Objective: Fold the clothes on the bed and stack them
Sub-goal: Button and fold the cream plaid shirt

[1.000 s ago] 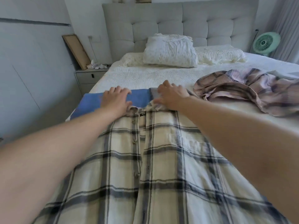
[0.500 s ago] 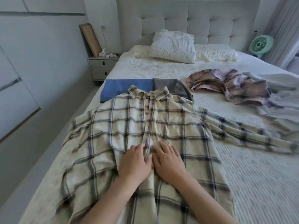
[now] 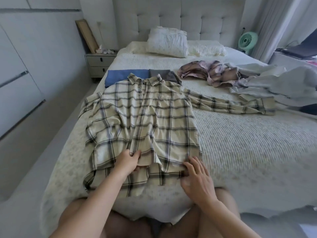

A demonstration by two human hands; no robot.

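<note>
Bare bedspread (image 3: 248,148) right of plaid shirt (image 3: 154,117); clothes pile (image 3: 257,79) beyond.

Right hand (image 3: 197,179) motion-blurred; grey clothes (image 3: 281,86) cut off at right edge

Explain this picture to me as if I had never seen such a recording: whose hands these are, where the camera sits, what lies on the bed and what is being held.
There is no machine here. A person wears a wide-angle camera on the head, so you look forward and down along their own bare arms.

They stand at the foot of a bed with a pale textured cover. A cream plaid shirt lies spread out on it, collar away from the camera, one sleeve stretched to the right. The left hand pinches the shirt's lower front edge. The right hand rests with fingers spread on the hem; it grips nothing.

Beyond the collar lie a folded blue garment and a folded grey one, side by side. To the right sit a crumpled pink plaid garment and a rumpled light grey garment, not yet folded. Pillows lean by the headboard.
</note>
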